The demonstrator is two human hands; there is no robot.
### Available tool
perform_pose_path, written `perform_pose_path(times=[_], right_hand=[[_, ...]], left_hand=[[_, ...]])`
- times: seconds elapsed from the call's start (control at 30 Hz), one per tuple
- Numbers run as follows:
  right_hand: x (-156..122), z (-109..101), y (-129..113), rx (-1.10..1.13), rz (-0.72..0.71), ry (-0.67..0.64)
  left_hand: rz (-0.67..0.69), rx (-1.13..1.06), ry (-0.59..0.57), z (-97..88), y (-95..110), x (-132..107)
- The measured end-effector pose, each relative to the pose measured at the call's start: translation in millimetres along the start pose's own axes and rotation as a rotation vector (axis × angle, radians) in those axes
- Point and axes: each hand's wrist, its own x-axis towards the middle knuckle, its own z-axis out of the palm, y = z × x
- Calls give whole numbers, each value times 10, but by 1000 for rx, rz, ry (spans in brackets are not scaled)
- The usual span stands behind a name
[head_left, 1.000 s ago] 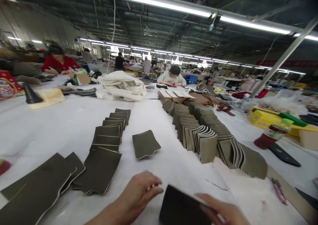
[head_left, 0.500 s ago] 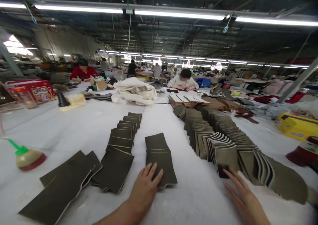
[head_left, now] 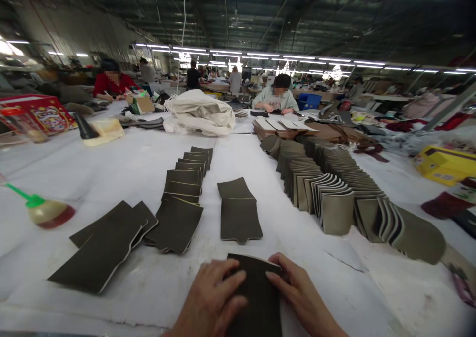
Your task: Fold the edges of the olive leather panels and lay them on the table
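At the front of the table, a dark olive panel (head_left: 256, 297) of leather-like material with a pale edge lies between my hands. My left hand (head_left: 213, 295) grips its left side, fingers bent over the top face. My right hand (head_left: 299, 295) pinches its far right corner, thumb on top. Just beyond are overlapping dark panels (head_left: 241, 220), the nearest with a small tab on its near edge. To the left runs a fanned row of similar panels (head_left: 176, 223), with more loose dark panels (head_left: 102, 248) beside it. Long rows of overlapping olive pieces (head_left: 336, 213) stand at the right.
A squeeze bottle (head_left: 50, 213) with a green nozzle sits at left. A black-handled tool (head_left: 87, 129) rests on a yellowish block. A white cloth bundle (head_left: 201, 113) and brown stacks (head_left: 282, 129) lie at the back, before a co-worker (head_left: 277, 96). A yellow box (head_left: 446, 164) is at right.
My left hand has left the middle panels and come nearer. My right hand has moved left from the right-hand row. Both now hold a panel at the front. The view has tilted down.
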Motion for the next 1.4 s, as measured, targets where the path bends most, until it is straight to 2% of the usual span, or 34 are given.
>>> perform_pose_path(times=[0.03,0.07,0.13,0.2,0.27,0.43,0.53,0.67,0.73,0.87,1.0,1.2,1.4], right_hand=[[-25,-2,-22,9,-9,-29],[-48,0,-46,3,-16,-56],[-87,23,-90,-28,-25,-86],[-119,61,-113,-54,-21,-100],[-152,98,-110,-81,-8,-111],[-250,158,-60,-170,-18,-193],[-307,193,-76,-322,-125,-134],[-374,251,-183,-556,-389,-52],[-387,280,-241,-610,-443,-41],[-378,317,-281,-558,-509,-5],[-390,347,-252,-563,-570,-1],[-428,397,-222,-632,-640,19],[-449,350,-216,-605,-592,-13]], left_hand=[[-159,-68,-30,-125,-6,137],[-253,-148,-73,-234,-15,280],[-429,-321,-283,-367,-46,534],[-560,-519,-499,-383,-88,689],[-629,-679,-642,-337,-133,739],[-728,-874,-865,-268,-207,664],[-783,-939,-954,-261,-208,613],[-842,-1022,-968,-225,-155,566],[-872,-1056,-944,-206,-123,552],[-920,-1132,-908,-179,-83,521],[-930,-1149,-940,-154,-35,475],[-823,-1056,-994,-133,20,425],[-739,-1034,-1006,-202,25,450]])
